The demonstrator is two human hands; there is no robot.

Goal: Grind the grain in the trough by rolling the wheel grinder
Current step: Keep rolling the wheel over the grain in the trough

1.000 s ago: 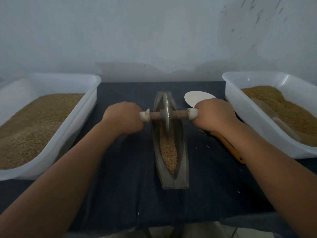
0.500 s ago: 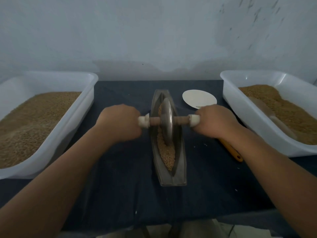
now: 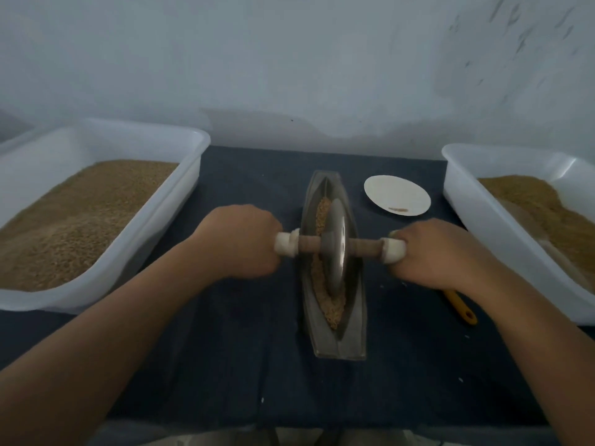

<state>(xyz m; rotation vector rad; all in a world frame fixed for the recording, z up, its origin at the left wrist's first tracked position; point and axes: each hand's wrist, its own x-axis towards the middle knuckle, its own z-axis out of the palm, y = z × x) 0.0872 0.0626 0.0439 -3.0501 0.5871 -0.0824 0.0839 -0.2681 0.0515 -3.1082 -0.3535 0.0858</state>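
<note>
A narrow boat-shaped metal trough (image 3: 354, 333) lies lengthwise on the dark cloth, with brown grain (image 3: 328, 307) along its groove. The wheel grinder (image 3: 336, 246), a metal disc on a wooden axle with white end caps, stands upright in the middle of the trough. My left hand (image 3: 238, 243) grips the left handle end. My right hand (image 3: 434, 252) grips the right handle end. Grain shows both beyond and in front of the disc.
A white tub (image 3: 180, 201) full of grain stands at the left and another white tub (image 3: 467, 204) with grain at the right. A small white plate (image 3: 397, 194) lies behind my right hand. A yellow tool handle (image 3: 460, 305) sticks out under my right wrist.
The wheel has rolled toward me along the trough, from its far end to about the middle, both hands moving with it. More grain now shows beyond the disc.
</note>
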